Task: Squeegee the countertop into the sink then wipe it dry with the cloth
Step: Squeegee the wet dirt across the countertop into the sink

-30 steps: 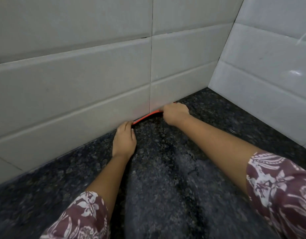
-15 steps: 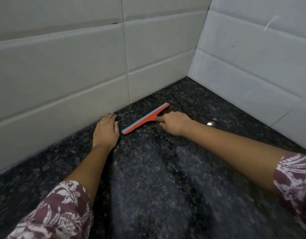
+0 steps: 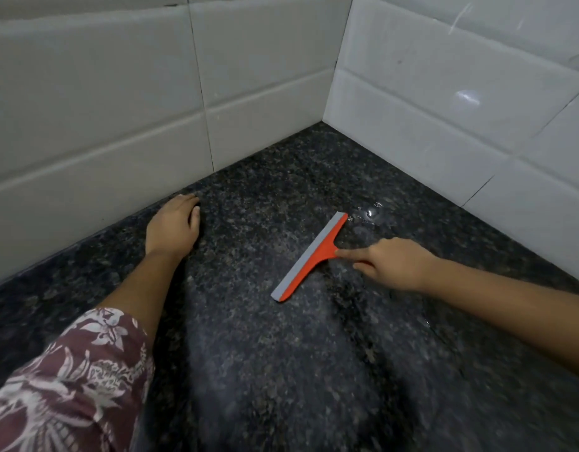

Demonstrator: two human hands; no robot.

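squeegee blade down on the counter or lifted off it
Down. The squeegee lies with its grey blade edge along the dark granite countertop, with no gap visible beneath it. The right hand grips its handle, index finger extended.

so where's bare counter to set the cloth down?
Bare countertop in front, between both forearms. Also the back corner, bordered by both tiled walls. Busiest: mid-right, where the right hand holds the squeegee, water glinting beyond. Left hand rests flat by the wall.
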